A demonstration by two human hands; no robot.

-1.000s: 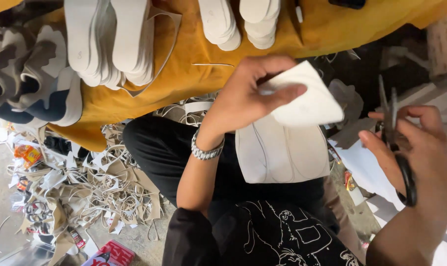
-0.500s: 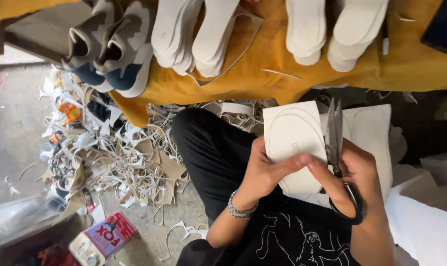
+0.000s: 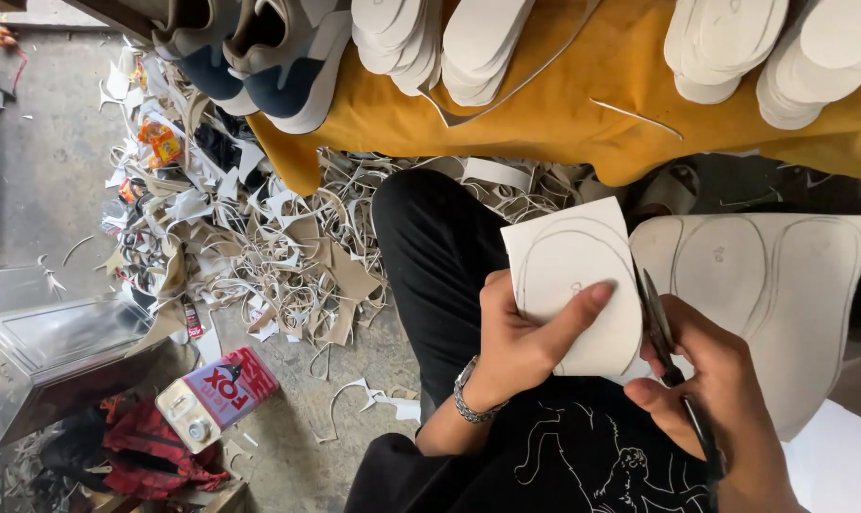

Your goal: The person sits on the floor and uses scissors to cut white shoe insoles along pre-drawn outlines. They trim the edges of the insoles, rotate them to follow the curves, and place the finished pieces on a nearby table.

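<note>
Cardboard piece [image 3: 573, 285] is sitting above the lap, the left hand [image 3: 520, 337] pinching it, thumb across its face. Right hand [image 3: 725, 399] is closing its grip around one pair of scissors [image 3: 672, 356] at the card's edge.

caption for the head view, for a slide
Left hand holds marked white sheet; right hand cuts it with scissors.

The scissors [image 3: 672, 370] handles are hidden inside the right hand [image 3: 725, 408], itself cut off below.
</note>
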